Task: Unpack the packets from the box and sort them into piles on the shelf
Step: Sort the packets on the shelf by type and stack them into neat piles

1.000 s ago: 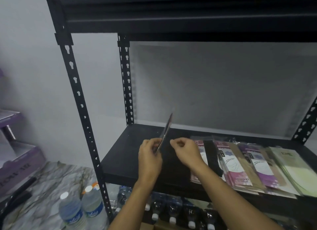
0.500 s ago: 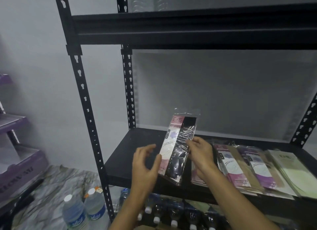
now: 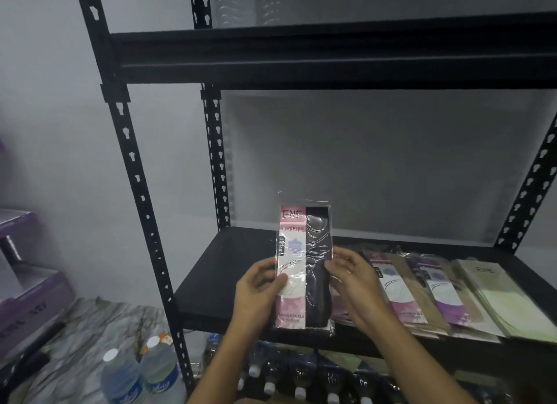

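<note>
Black metal shelf [image 3: 229, 271] against a grey wall, its left half bare: a pink-and-black packet [image 3: 304, 268] stands upright over the front edge, left hand [image 3: 256, 295] and right hand [image 3: 355, 283] fingers pinching its side edges; sorted piles [image 3: 422, 295] lie just right.

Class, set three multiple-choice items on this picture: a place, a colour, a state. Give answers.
1. Where do the sorted piles lie? A. right part of the shelf B. the floor C. the top shelf
2. The label on the held packet is: A. green B. pink C. blue
3. The packet is: A. flat on the shelf B. in one hand C. upright between both hands
Answers: 1A, they cover the shelf's right part; 2B, pink strip down its left; 3C, left hand and right hand hold its edges.
</note>
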A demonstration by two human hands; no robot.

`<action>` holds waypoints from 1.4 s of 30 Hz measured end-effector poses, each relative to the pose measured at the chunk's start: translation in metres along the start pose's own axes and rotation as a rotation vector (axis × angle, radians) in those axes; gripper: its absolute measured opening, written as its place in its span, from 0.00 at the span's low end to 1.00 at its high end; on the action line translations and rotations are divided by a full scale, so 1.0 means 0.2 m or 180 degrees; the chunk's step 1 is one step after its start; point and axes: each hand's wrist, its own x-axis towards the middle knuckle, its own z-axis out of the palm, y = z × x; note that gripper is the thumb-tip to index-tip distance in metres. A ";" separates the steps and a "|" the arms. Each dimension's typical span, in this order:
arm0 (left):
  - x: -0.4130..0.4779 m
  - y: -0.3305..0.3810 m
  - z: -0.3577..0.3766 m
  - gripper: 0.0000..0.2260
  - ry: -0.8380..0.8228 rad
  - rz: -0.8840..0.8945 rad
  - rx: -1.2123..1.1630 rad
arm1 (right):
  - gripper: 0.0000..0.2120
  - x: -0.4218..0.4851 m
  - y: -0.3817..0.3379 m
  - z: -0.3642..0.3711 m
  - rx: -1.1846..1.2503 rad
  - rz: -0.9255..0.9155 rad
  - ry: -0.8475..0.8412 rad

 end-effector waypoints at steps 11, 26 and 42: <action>0.10 -0.02 0.22 0.11 0.0032 0.0042 0.0613 | 0.21 0.01 -0.04 -0.13 -0.1277 -0.0568 0.0516; 0.27 -0.43 0.51 0.09 -0.0131 -0.0337 0.2263 | 0.19 0.15 0.20 -0.40 -0.3553 -0.0150 0.0470; 0.21 -0.47 0.43 0.15 -0.0201 -0.0356 0.1116 | 0.22 0.08 0.11 -0.38 -0.3297 -0.0345 0.0604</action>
